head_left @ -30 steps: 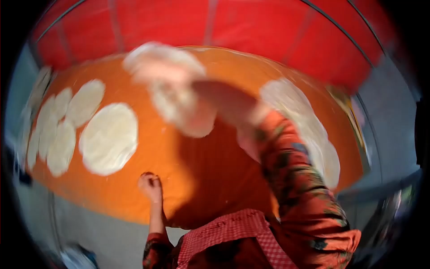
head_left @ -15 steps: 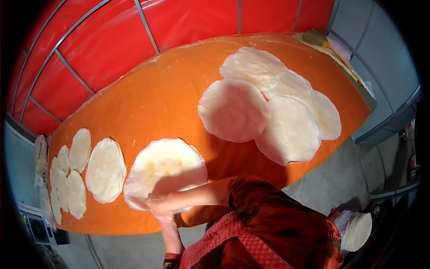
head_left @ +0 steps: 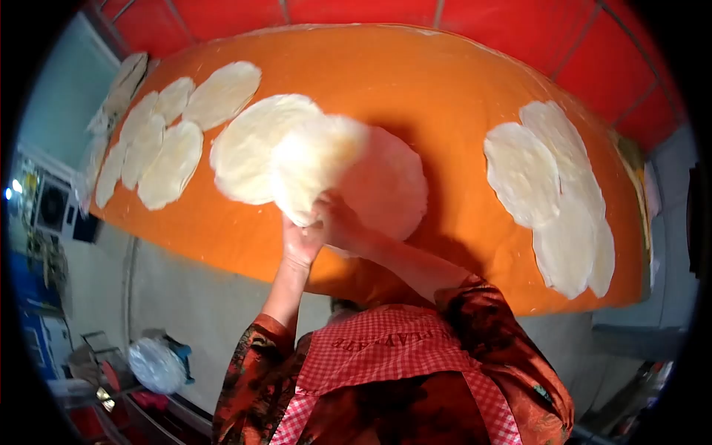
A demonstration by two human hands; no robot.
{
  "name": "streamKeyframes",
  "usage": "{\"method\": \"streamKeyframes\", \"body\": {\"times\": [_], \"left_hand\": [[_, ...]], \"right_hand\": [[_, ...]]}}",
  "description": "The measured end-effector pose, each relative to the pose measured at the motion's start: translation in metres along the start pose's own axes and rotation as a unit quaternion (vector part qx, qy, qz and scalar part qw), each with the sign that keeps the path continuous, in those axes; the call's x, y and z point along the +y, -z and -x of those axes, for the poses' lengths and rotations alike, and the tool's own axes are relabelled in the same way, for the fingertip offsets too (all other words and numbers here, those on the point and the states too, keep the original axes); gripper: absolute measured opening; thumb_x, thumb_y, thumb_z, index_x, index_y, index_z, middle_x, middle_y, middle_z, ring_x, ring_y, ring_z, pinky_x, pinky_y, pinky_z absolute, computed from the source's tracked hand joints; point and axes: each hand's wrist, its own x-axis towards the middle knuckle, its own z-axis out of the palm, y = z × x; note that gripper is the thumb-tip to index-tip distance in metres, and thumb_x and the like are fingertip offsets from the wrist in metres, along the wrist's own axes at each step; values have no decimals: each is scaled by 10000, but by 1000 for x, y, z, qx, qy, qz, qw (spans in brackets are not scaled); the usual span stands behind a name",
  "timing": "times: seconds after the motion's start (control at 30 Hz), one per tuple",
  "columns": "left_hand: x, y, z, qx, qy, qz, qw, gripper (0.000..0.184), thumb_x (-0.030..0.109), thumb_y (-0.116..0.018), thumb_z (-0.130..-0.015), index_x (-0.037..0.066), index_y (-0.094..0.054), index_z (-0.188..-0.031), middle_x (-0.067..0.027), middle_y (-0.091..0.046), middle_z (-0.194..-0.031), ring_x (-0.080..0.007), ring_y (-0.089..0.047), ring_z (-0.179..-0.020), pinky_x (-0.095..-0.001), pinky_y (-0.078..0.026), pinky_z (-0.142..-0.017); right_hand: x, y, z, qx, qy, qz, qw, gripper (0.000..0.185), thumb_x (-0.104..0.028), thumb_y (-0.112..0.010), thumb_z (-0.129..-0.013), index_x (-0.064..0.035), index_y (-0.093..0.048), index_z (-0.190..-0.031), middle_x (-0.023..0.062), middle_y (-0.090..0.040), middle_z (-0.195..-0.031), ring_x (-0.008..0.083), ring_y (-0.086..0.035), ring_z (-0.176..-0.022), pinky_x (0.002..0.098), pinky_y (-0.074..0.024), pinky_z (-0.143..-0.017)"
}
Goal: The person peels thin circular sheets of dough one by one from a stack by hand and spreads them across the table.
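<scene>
Dough (head_left: 308, 163) now up, nr L rnd (head_left: 243, 152)

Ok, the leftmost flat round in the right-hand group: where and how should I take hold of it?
Probably best to pinch the round by its left edge, coming in low from the left. It lies flat, so fingertips likely need to slide underneath. That edge borders bare orange surface, while the right edge meets the neighbouring rounds.
</scene>
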Motion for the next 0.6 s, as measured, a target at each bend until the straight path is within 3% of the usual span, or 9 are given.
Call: {"method": "streamKeyframes", "body": {"times": [0.03, 0.07, 0.17, 0.23, 0.27, 0.37, 0.4, 0.57, 0.6], "left_hand": [[1, -9, 11, 53, -16, -12, 998, 664, 615, -360, -974, 125, -425, -1417, -83, -509, -1375, -250, -473, -1257, -437, -383, -1077], [8, 2, 19, 21, 31, -39, 999, 770, 715, -292, -929, 175, -360, -1473, -62, -414, -1479, -269, -368, -1360, -464, -296, -1134], [15, -12, 20, -22, -28, -53, 998, 825, 697, -349, -929, 128, -257, -1520, -83, -299, -1553, -284, -302, -1411, -454, -270, -1152], [25, 9, 26, -12, 22, -41, 999, 782, 656, -331, -958, 112, -261, -1516, -93, -315, -1544, -285, -317, -1403, -449, -275, -1150], [30, 15, 26, -14, 45, -37, 998, 761, 636, -322, -972, 104, -263, -1514, -98, -324, -1540, -286, -325, -1399, -446, -277, -1149], [40, 23, 26, -17, 86, 23, 996, 694, 581, -307, -1002, 111, -272, -1511, -87, -349, -1530, -280, -349, -1387, -427, -278, -1151], [41, 20, 24, -18, 77, 21, 997, 687, 575, -315, -1002, 111, -281, -1506, -84, -361, -1522, -281, -365, -1376, -433, -298, -1138], [39, 36, 12, -48, 92, 56, 993, 607, 514, -361, -1011, 104, -363, -1458, -71, -440, -1464, -280, -452, -1302, -461, -420, -1030], [37, 39, 11, -2, 87, -4, 996, 563, 488, -385, -1009, 99, -406, -1415, -70, -482, -1410, -270, -487, -1251, -453, -443, -990]], "right_hand": [[2, -16, -4, -32, -17, 16, 999, 202, -201, -686, -771, -26, -596, -821, 184, -598, -964, 374, -552, -993, 437, -455, -875], [7, -25, -5, -64, -37, 31, 997, 201, -201, -676, -782, -22, -596, -826, 190, -598, -961, 377, -557, -979, 438, -459, -865], [20, -64, -2, -77, -86, 37, 993, 199, -195, -632, -809, -2, -594, -838, 221, -610, -962, 390, -575, -954, 448, -464, -859], [-7, -33, -14, -124, -154, 27, 980, 198, -204, -613, -807, -8, -600, -831, 214, -630, -972, 385, -579, -964, 466, -456, -874], [-9, -28, -18, -141, -117, 74, 980, 294, -264, -650, -806, -13, -611, -954, 204, -608, -1083, 384, -555, -1013, 456, -448, -917], [-9, -36, -10, -81, -43, 181, 979, 421, -303, -695, -792, -16, -596, -1084, 188, -544, -1210, 389, -520, -1088, 451, -436, -965], [-12, -34, -12, -123, -84, 135, 980, 479, -292, -731, -775, -13, -582, -1135, 186, -487, -1285, 404, -490, -1142, 457, -426, -992], [-19, -16, -18, -102, -82, 59, 990, 455, -216, -679, -841, 5, -534, -1210, 201, -453, -1335, 401, -483, -1191, 440, -422, -1008], [-20, -8, -19, -104, -84, 27, 991, 447, -202, -663, -856, 9, -525, -1225, 209, -456, -1339, 402, -480, -1203, 437, -420, -1014]]}}
